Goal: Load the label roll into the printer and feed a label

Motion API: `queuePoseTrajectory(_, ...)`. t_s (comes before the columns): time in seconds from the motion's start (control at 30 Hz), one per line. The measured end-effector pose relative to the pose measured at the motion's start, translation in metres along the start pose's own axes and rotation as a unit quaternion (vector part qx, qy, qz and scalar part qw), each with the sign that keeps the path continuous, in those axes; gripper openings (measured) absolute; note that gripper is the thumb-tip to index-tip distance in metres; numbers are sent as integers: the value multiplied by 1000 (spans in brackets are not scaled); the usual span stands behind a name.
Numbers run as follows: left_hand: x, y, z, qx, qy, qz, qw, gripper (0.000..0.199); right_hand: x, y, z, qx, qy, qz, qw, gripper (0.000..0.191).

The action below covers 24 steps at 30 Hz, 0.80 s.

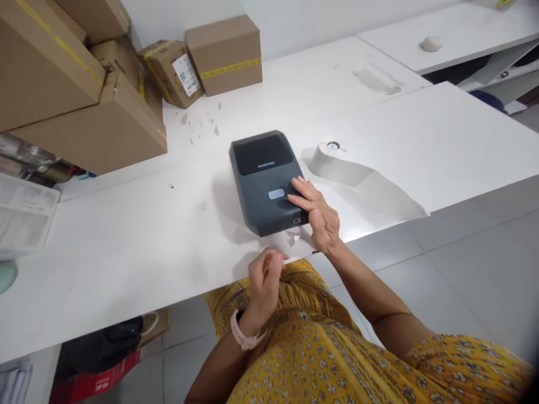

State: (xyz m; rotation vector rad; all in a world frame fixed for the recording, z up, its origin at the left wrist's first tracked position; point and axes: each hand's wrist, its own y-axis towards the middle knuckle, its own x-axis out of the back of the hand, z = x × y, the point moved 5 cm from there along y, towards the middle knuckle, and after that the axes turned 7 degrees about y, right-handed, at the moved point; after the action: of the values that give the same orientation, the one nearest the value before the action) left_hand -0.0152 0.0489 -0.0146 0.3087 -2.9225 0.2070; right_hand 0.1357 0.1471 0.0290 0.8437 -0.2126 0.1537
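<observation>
A dark grey label printer (pixel 252 196) with a glossy black window and a light button lies on the white table. My right hand (pixel 316 213) rests on its right front corner, fingers spread over the top near the button. At the table's front edge, just below the printer, is my left hand (pixel 266 275), its fingers curled in; what they hold, if anything, is hidden. A small scrap of paper (pixel 296 238) sits by the printer's front. To the right stands a roll of white labels (pixel 326 160), its loose strip trailing to the table edge.
Cardboard boxes (pixel 229 59) are stacked at the back left of the white table (pixel 126 241). A clear plastic container (pixel 27 216) stands at the far left. A whitish lump (pixel 432 44) lies at the back right. Dark bags are under the table.
</observation>
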Motion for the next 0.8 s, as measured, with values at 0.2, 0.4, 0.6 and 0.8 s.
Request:
queuePoseTrajectory(0.2, -42, 22, -19, 136, -148, 140, 970, 61, -4, 0, -1, -49, -17, -39, 998, 53)
queuePoseTrajectory(0.4, -47, 27, -14, 106, -129, 117, 979, 60, -4, 1, -2, -37, -45, -24, 998, 54)
queuePoseTrajectory(0.6, -15, 12, -41, -62, 95, 158, 981, 51, -1, 14, 13, 9, -82, -8, 997, 45)
queuePoseTrajectory(0.8, 73, 38, -96, -256, 153, -126, 946, 34, 0, 29, 25, 6, -199, 95, 975, 39)
